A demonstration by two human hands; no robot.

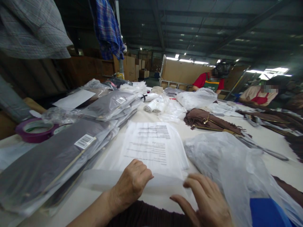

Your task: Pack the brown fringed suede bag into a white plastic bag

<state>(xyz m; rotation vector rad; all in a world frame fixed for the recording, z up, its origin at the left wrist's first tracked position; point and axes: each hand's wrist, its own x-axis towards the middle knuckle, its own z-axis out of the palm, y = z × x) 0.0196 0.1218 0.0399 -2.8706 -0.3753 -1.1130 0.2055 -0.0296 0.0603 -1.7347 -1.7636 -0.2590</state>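
A translucent plastic bag (pixel 161 184) lies across the white table in front of me, its near edge a frosted strip. My left hand (pixel 133 181) is closed at this edge, with fingers curled and the thumb pressed against them. To its right, my right hand (pixel 203 200) is open, thumb and fingers apart, and nothing shows between them. Just beyond the hands lies a stack of clear bags with printed text (pixel 151 145). Dark brown pleated or fringed fabric (pixel 146 216) shows below my hands at the lower edge of the view.
Bagged grey items with barcode labels (pixel 47 160) are piled at left, beside purple tape (pixel 35 129). Crumpled plastic (pixel 220 157) lies at right, near a blue piece (pixel 267 211). A brown fringed bag (pixel 213 121) lies beyond. Two people (pixel 211 80) are across the table.
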